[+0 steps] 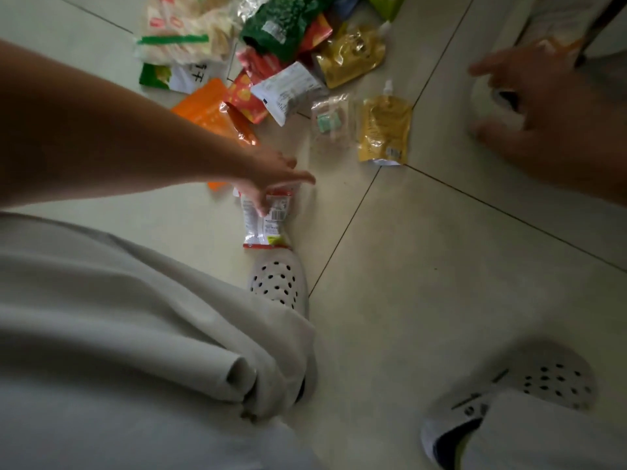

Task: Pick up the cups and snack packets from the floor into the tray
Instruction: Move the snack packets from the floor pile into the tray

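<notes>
One red-edged white packet (266,220), barcode showing, pinched by left hand (268,174).

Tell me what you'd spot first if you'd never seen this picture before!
The bright heap of snack packets on the floor at the top middle grabs the eye: green, orange, red and yellow. Below it, the left hand touches a red-and-white packet just ahead of a white holed shoe. At the upper right, the right hand spreads its fingers over something white and blurry.
</notes>
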